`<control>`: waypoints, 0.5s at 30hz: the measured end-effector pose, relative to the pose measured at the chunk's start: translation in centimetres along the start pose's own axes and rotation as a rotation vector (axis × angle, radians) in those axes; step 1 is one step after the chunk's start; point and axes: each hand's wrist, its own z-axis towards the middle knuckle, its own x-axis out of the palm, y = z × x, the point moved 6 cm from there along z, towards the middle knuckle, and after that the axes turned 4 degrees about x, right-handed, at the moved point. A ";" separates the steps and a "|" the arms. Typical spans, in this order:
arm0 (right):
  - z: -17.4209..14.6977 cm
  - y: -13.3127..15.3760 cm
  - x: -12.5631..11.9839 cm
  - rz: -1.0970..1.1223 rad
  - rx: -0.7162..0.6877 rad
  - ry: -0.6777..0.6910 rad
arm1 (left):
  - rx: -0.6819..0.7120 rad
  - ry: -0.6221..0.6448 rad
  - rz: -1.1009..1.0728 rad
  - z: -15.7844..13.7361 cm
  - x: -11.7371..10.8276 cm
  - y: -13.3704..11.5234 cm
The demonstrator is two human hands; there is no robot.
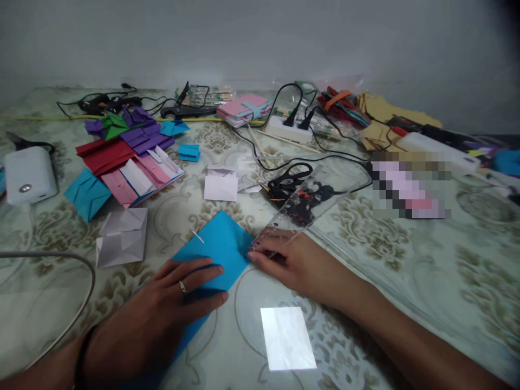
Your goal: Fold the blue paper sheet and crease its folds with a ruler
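A blue sheet of paper point(221, 235) lies at an angle on the table, one corner pointing away from me. My left hand point(182, 298), with a ring on one finger, rests on it with fingers spread. By the sheet's right corner, my right hand point(280, 254) grips a clear plastic ruler point(298, 216); its fingers show through the plastic and the thumb touches near the paper's edge. Black-handled scissors point(290, 181) lie just beyond the ruler, partly seen through it. A small white rectangle point(288, 338), perhaps paper, lies nearer me.
Folded paper pieces point(142, 176) in several colours cover the left side, with white folded pieces point(220, 184) nearby. Behind are a power strip point(284, 129) with black cables, a tied paper stack point(246, 108) and sticks. A white device point(30, 176) stands far left, a cable point(91, 276) below it.
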 end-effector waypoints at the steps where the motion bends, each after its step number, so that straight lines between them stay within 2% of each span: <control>1: 0.0 -0.1 -0.1 -0.006 -0.003 0.000 | 0.008 -0.005 -0.003 0.1 -0.1 -0.1; 7: 0.0 -1.2 -0.6 -0.037 0.103 0.025 | -0.047 0.027 0.024 0.4 -0.1 0.0; 11: 0.1 -1.2 -0.6 -0.052 0.103 0.021 | -0.111 0.084 0.045 0.4 0.5 0.5; 15: 0.1 -1.1 -0.5 -0.049 0.082 0.016 | -0.146 0.019 0.110 0.1 0.4 1.0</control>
